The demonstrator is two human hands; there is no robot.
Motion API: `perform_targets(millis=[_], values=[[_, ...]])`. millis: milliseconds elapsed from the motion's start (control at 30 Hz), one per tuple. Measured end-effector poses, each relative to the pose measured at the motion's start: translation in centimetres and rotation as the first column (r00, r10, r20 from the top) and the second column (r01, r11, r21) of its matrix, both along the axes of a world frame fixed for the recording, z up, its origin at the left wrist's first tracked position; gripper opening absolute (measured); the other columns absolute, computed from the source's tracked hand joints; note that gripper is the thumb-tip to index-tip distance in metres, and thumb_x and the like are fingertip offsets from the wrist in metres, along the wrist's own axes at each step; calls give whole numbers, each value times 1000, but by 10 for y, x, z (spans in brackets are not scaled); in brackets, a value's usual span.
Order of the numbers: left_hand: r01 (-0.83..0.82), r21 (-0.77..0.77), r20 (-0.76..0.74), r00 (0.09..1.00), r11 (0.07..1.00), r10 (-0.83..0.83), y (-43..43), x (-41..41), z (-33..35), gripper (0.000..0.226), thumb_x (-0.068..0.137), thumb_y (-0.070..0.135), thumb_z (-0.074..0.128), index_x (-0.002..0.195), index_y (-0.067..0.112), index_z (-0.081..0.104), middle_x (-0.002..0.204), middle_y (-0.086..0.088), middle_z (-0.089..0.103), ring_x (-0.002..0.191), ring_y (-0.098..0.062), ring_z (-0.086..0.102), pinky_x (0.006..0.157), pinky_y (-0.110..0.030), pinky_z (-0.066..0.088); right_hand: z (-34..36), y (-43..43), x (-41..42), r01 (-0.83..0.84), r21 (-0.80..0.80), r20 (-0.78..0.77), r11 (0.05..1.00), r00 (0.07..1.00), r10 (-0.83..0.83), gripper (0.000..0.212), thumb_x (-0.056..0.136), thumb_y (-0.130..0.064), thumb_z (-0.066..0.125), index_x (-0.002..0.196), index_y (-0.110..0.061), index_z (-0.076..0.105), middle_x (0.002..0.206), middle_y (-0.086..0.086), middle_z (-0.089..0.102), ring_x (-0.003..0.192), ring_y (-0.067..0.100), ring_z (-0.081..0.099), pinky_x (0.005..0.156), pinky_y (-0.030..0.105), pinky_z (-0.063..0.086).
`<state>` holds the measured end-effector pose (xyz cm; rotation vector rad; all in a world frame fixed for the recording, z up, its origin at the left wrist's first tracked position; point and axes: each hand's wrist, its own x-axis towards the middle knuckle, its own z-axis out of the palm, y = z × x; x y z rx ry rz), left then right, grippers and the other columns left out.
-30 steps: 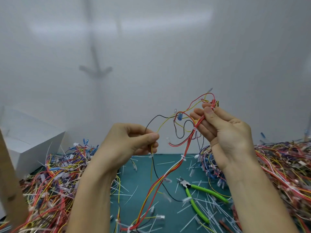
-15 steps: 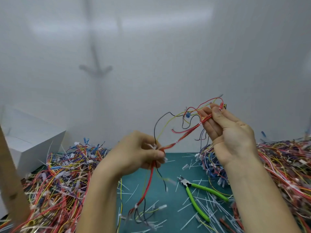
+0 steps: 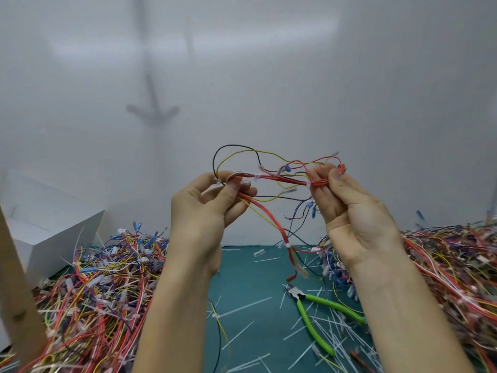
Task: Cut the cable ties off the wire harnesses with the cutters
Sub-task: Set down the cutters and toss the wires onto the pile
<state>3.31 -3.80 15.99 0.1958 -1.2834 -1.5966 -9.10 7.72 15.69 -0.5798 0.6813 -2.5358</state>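
Holding wire harness (image 3: 282, 179) aloft, fingers (image 3: 231, 195) of left hand (image 3: 204, 214) and right hand (image 3: 355, 216) curled round it, its cable ties (image 3: 257, 176) seemingly uncut. Leaving cutters (image 3: 317, 310) idle on desk (image 3: 255, 278), near right, amid snipped tails (image 3: 243, 306).

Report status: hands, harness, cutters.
Left hand and right hand both gripping one wire harness, held up. Cable ties on it uncut. Cutters lying unheld on the mat, clipped tie scraps around them.

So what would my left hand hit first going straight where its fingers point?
Likely the loose black and yellow wires of the held harness, then the right hand; depth is unclear.
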Motion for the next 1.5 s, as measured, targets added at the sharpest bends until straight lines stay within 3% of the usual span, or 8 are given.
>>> perform_targets(millis=[200, 333, 533, 667, 900, 1133, 1333, 1500], values=[[67, 20, -24, 997, 998, -67, 0, -1, -1, 5, 93, -1, 58, 94, 0, 63, 79, -8, 75, 80, -21, 75, 68, -20, 58, 2, 3, 2, -10, -9, -16, 1000, 1000, 10, 12, 94, -2, 57, 100, 0, 67, 82, 10, 77, 77, 17, 76, 61, 20, 58], [149, -114, 235, 965, 982, -119, -15, 5, -11, 5, 88, -4, 62, 91, -1, 66, 80, -13, 74, 80, -22, 74, 73, -28, 61, 4, 10, -3, 22, 6, -83, 1000, 996, -22, 10, 91, -6, 59, 97, -4, 68, 82, 8, 78, 78, 16, 76, 61, 20, 58], [406, -319, 795, 606, 857, 9, -21, -4, -35, 12, 85, -3, 69, 92, 6, 72, 85, -10, 73, 73, -11, 67, 70, -22, 58, 2, 18, -6, 172, 154, -390, 973, 915, -100, 21, 74, -16, 67, 94, -10, 73, 82, 9, 77, 79, 23, 76, 64, 24, 59], [585, -289, 870, 491, 758, -47, -23, -4, -38, 67, 75, 14, 83, 134, 25, 53, 125, 6, 64, 109, -1, 63, 95, -21, 52, -2, 14, -4, 290, 226, -563, 930, 818, -118, 13, 84, -8, 66, 94, -12, 73, 81, 7, 78, 76, 22, 77, 62, 22, 59], [377, -367, 564, 817, 851, -119, -15, 10, -15, 78, 68, 80, 60, 124, 25, 62, 119, 13, 70, 115, 3, 61, 95, -15, 45, -4, 14, -2, 278, 385, -754, 880, 645, 125, 17, 81, -1, 73, 93, -12, 79, 85, 9, 78, 84, 22, 76, 71, 31, 62], [205, -165, 262, 952, 965, -157, 2, -15, -16, 30, 77, 32, 72, 96, 8, 73, 96, -8, 77, 89, -18, 73, 82, -31, 56, -9, 5, 4, 638, 404, -915, 656, 272, 299, 23, 86, -9, 71, 97, -28, 79, 90, -6, 77, 91, 10, 72, 87, 40, 57], [159, -371, 327, 945, 915, -32, -6, -10, -18, 11, 87, 10, 70, 97, 15, 71, 87, -2, 77, 86, -8, 72, 75, -11, 51, -7, -1, 1, 548, 526, -755, 650, 653, 61, 20, 101, -21, 49, 94, -26, 67, 100, -4, 75, 87, 9, 73, 91, 42, 56], [319, -535, 405, 910, 782, -93, -2, -14, -17, 22, 88, -1, 65, 100, 17, 70, 85, -1, 76, 85, -12, 71, 81, -19, 52, -4, 0, 15, 432, 395, -737, 811, 676, -1, 28, 89, -44, 66, 86, -19, 80, 83, 11, 76, 84, 31, 73, 84, 52, 59]])
